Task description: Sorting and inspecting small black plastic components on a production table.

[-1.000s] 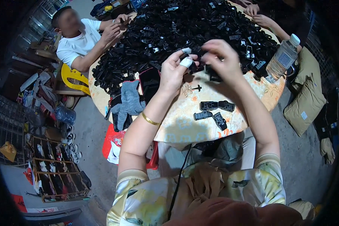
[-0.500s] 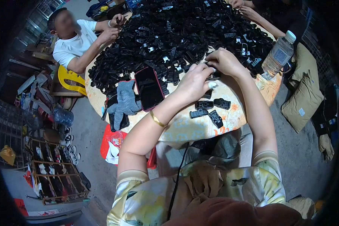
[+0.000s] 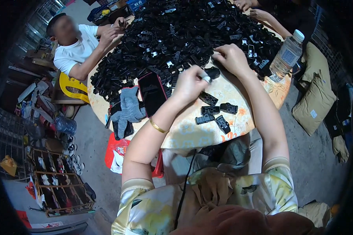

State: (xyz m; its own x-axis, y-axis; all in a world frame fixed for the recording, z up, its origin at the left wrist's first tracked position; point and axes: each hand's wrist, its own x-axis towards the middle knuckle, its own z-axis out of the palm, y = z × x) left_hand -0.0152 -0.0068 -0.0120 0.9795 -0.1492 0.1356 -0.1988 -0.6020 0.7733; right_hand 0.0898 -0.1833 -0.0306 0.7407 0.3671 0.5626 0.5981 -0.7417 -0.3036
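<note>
My left hand (image 3: 190, 87), slightly blurred, is closed with bent fingers over the near edge of the heap. White covers wrap its fingertips, and a black plastic clip (image 3: 213, 72) shows at them, seemingly pinched there. My right hand (image 3: 233, 59) lies at the heap's edge, thumb and fingers drawn together; what they grip is hidden among dark parts. A large heap of black plastic clips (image 3: 172, 37), some with shiny metal pieces, covers the far part of the round table (image 3: 184, 131). Several separate clips (image 3: 222, 124) lie in front of my left hand.
Left of my left forearm lie a phone (image 3: 152, 94) and a grey glove (image 3: 128, 107). A clear bottle (image 3: 288, 56) stands at the table's right. A person in a white shirt (image 3: 76, 49) works across on the left; another person's hands (image 3: 259, 13) show at far right.
My left hand has moved left, away from my right hand, uncovering a black clip between them. My right hand has shifted slightly upward. The person on the left has moved their hands a little.
</note>
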